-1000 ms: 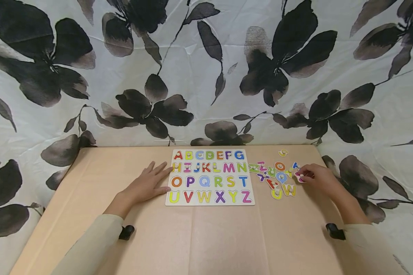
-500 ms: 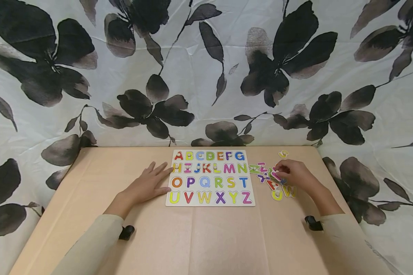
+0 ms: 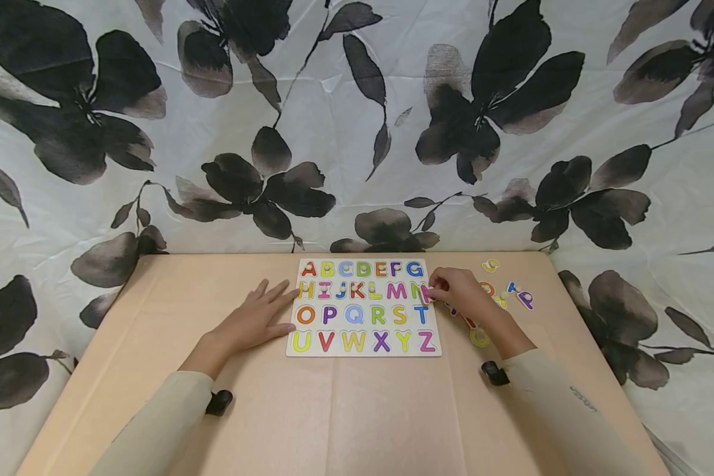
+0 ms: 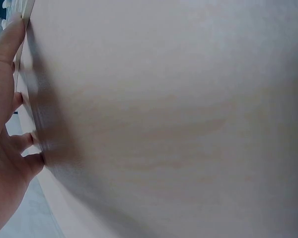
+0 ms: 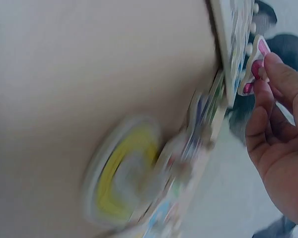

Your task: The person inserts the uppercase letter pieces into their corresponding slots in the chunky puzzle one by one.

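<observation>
A white alphabet puzzle board lies at the table's far side, with rows of colored capital letters. My left hand rests at its left edge, fingers spread; in the left wrist view, the thumb and fingertips meet the board's edge. Over the board's right edge, beside the N, my right hand pinches a pink letter piece. The right wrist view shows this piece tilted above the board, thumb and fingertips at its knob and covering part of its shape.
Loose letter pieces lie right of the board, several partly behind the right hand. Among them are a purple P, a blue T, a small yellow piece and a yellow U. A floral cloth hangs behind the table.
My right hand has carried the pink piece leftward from the far side of the loose pieces, across them, to the board's right edge. The purple P now shows. My left hand has stayed still.
</observation>
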A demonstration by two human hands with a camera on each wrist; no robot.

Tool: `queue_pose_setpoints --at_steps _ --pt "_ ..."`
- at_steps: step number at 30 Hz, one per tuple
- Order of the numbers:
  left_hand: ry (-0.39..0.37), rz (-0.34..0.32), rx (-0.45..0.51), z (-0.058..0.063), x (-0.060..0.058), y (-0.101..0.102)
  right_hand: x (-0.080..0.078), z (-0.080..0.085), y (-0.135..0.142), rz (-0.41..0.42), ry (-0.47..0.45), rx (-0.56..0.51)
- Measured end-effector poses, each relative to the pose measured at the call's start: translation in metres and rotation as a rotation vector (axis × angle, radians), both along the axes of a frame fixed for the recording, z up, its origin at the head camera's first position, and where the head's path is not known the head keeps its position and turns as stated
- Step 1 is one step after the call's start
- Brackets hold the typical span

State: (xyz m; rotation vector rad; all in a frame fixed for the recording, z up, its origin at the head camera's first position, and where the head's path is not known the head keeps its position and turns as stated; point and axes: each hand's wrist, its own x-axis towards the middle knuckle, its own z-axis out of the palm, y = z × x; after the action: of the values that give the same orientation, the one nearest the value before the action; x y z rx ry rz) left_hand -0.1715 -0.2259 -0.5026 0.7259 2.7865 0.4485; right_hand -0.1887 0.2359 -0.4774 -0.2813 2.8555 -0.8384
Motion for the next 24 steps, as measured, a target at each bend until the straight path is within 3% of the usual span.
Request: queue_pose_setpoints --at_steps 7,12,24 --pt "-0.003 0.004 0.0 0.0 0.0 0.001 -0.01 -0.001 -0.039 -0.032 0.006 -0.023" --pt "-0.001 0.002 0.002 0.0 0.0 0.0 -0.016 -0.006 -0.061 -0.059 -0.004 0.024" --pt "0.014 -0.003 0.008 -0.002 0.0 -0.002 -0.017 -0.01 -0.086 -0.067 -0.056 0.131"
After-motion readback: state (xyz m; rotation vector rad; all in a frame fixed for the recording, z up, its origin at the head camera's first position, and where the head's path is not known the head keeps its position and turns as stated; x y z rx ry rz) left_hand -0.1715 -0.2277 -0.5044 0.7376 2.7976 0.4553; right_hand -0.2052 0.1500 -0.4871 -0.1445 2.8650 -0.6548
